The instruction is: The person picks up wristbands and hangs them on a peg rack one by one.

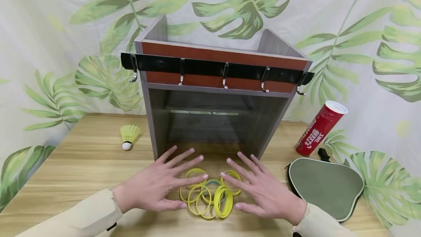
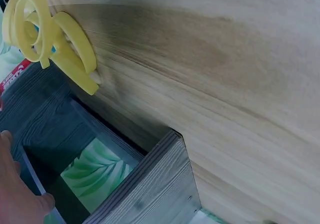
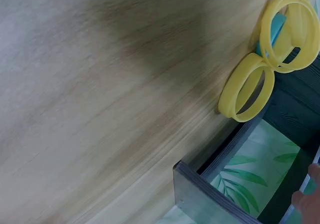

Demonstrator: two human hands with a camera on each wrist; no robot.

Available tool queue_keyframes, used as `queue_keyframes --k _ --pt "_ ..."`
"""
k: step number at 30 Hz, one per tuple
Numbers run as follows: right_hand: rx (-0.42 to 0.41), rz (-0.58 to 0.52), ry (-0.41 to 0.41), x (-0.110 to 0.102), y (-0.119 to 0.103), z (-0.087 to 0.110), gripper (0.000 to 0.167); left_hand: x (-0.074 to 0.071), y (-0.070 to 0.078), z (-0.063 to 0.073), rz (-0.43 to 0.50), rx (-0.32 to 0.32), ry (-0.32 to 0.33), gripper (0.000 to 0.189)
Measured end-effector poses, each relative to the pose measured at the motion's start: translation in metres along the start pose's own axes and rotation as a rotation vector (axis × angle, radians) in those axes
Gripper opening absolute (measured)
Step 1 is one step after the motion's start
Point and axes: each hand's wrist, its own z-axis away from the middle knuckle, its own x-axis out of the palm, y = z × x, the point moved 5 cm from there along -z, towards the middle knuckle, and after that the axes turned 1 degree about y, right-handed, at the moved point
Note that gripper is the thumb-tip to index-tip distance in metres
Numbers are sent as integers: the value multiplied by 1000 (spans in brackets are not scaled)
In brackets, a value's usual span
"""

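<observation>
My left hand [image 1: 158, 185] is held palm down with its fingers spread, left of a loose pile of yellow rings [image 1: 217, 201]. On the other side of the pile, my right hand [image 1: 266, 189] mirrors it, fingers spread and thumb pointing inward. Neither hand holds anything; whether the fingertips touch the rings cannot be told. A blue ring [image 3: 274, 29] shows among the yellow ones in the right wrist view. Behind the pile stands a grey wooden cabinet [image 1: 151, 127], its red-brown front panel bearing a black rail [image 1: 204, 68] with several metal hooks.
A yellow shuttlecock [image 1: 129, 134] rests on the wooden table [image 1: 88, 164] at the left. To the right, a red tube [image 1: 317, 131] with a white lid stands behind a green-grey zip case [image 1: 325, 185]. A leaf-printed cloth [image 1: 98, 28] hangs behind the cabinet.
</observation>
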Motion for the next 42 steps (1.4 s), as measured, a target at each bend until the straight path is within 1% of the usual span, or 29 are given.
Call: queue_keyframes --k 2,5,7,10,13,15,17,19,22,24,26,27,29,30,31,33,35,37,39,42 --pt "-9 -13 -5 0 -1 -1 81 -2 -1 1 7 -19 -8 79" --pt "-37 -71 6 -2 -4 -4 75 -7 -6 4 40 -61 -9 78" --pt "-49 -122 7 -3 -6 -6 72 -14 -11 7 91 -94 6 77" --pt "-28 -241 -6 -5 -6 -11 64 -26 -21 12 173 -164 35 77" --pt "6 -374 -2 -7 -3 -18 46 -38 -31 19 255 -251 87 77" --pt "33 -482 5 -8 0 -24 34 -44 -36 26 279 -311 144 75" --pt "62 -582 10 -8 4 -31 27 -47 -41 33 297 -366 210 67" --pt "102 -693 -4 -5 7 -38 23 -48 -46 39 314 -403 288 54" --pt "164 -835 -42 0 11 -47 21 -47 -53 45 348 -441 425 28" --pt "206 -909 -76 3 13 -52 20 -45 -59 47 370 -480 503 20" --pt "244 -961 -108 7 14 -58 20 -41 -65 50 416 -560 548 18" --pt "256 -981 -123 9 15 -61 20 -38 -68 50 439 -606 555 17" --pt "267 -1000 -149 13 14 -68 21 -31 -73 52 513 -715 537 14" --pt "272 -1009 -162 16 14 -72 21 -27 -76 53 551 -763 518 21" --pt "278 -1021 -177 18 14 -76 21 -23 -78 54 594 -804 493 32" --pt "289 -1045 -205 23 12 -82 21 -14 -80 56 668 -858 428 58" --pt "301 -1063 -232 27 11 -87 20 -5 -82 57 736 -884 364 78" --pt "311 -1072 -267 31 10 -91 20 2 -83 57 795 -890 319 87" --pt "318 -1068 -304 34 7 -94 19 7 -83 57 841 -887 297 87" --pt "314 -1055 -350 38 3 -99 20 14 -83 56 909 -879 287 82"
